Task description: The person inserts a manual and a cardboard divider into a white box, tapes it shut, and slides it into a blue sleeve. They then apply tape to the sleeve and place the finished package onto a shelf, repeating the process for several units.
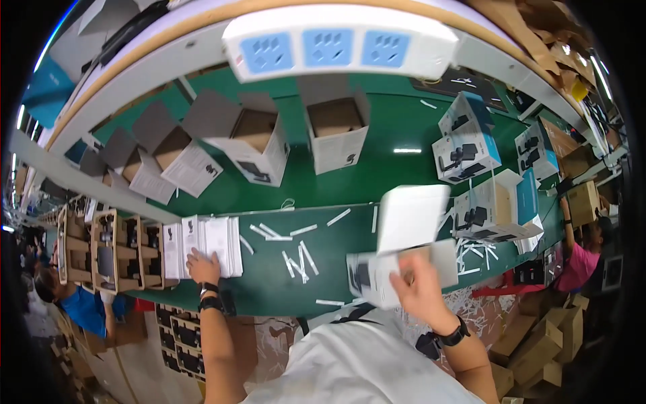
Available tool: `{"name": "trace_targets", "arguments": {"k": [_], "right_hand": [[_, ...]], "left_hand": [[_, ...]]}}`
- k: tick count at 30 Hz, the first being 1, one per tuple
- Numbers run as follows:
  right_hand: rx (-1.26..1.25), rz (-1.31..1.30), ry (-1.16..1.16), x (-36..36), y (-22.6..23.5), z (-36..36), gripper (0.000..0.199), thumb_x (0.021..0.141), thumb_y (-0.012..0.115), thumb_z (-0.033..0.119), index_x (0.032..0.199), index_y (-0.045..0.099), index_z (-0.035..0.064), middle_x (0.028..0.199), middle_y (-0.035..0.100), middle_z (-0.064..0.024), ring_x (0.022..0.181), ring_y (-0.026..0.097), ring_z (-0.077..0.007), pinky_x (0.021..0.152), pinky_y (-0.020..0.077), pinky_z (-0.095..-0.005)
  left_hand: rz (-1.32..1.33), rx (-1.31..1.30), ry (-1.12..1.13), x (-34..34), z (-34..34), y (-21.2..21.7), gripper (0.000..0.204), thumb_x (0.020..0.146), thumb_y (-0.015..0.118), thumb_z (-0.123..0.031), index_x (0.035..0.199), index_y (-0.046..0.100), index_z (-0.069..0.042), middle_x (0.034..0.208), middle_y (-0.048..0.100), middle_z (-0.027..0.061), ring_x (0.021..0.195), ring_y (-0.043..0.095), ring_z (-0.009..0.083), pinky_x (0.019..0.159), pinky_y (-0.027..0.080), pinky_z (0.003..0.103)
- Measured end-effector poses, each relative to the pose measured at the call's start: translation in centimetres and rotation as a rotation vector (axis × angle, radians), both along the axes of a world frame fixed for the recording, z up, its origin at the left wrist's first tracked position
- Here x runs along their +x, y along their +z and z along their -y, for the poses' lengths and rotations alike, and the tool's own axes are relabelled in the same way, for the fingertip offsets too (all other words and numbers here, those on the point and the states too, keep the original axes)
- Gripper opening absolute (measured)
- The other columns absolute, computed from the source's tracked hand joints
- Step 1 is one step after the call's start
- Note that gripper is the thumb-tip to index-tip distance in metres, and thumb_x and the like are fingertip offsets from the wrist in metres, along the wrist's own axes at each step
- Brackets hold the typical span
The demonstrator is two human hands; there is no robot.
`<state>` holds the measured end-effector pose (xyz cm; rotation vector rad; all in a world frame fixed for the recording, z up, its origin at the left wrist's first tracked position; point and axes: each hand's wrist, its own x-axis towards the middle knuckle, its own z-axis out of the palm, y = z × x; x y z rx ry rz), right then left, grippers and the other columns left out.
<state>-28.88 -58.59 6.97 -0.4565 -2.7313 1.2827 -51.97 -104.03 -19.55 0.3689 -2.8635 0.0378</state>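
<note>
My left hand (203,266) lies with spread fingers on a stack of white printed booklets (225,248) at the table's left front. In front of me, near the table edge, a white printed carton (373,286) stands tilted with its lid flap (412,217) raised. My right hand (420,286) is closed at the carton's open top, fingers curled over its wall; the fingertips are partly hidden. Next to the booklets is a row of brown moulded pulp trays (108,250) holding black parts.
Open white cartons (334,138) line the back of the green table (397,161). More printed cartons (465,156) stand at the right. White paper strips (303,259) lie scattered between my hands. A power strip (340,46) hangs overhead. Co-workers (584,262) are at both sides.
</note>
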Motion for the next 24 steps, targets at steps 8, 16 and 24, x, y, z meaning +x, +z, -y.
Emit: {"name": "trace_targets", "arguments": {"k": [8, 16, 24], "right_hand": [[-0.583, -0.354, -0.385, -11.4, -8.2, 5.3, 0.018, 0.093, 0.066, 0.004, 0.108, 0.056, 0.0014, 0.103, 0.06, -0.005, 0.098, 0.054, -0.0132, 0.086, 0.0455, -0.0287], [-0.312, -0.103, 0.334, 3.1, 1.9, 0.8, 0.016, 0.08, 0.081, 0.008, 0.076, 0.067, 0.0041, 0.062, 0.06, -0.0007, 0.05, 0.049, -0.0077, 0.048, 0.0362, -0.024], [-0.09, 0.07, -0.092, 5.3, -6.5, -0.1, 0.048, 0.071, 0.09, 0.025, 0.105, 0.063, 0.0042, 0.084, 0.064, -0.005, 0.055, 0.051, -0.0114, 0.049, 0.0416, -0.0278]], "left_hand": [[0.244, 0.103, -0.124, -2.6, 2.8, 2.2, 0.023, 0.094, 0.057, -0.018, 0.109, 0.068, -0.004, 0.103, 0.065, 0.0215, 0.095, 0.065, 0.0423, 0.083, 0.054, 0.052], [-0.639, 1.254, -0.301, 6.1, -7.5, 16.4, 0.018, 0.098, 0.06, -0.009, 0.107, 0.061, 0.007, 0.105, 0.068, 0.0149, 0.092, 0.066, 0.0249, 0.081, 0.053, 0.034], [-0.398, 0.821, -1.109, 12.9, -24.2, 17.7, 0.026, 0.063, 0.072, -0.004, 0.087, 0.061, -0.007, 0.11, 0.057, 0.0155, 0.102, 0.056, 0.0365, 0.082, 0.048, 0.045]]}}
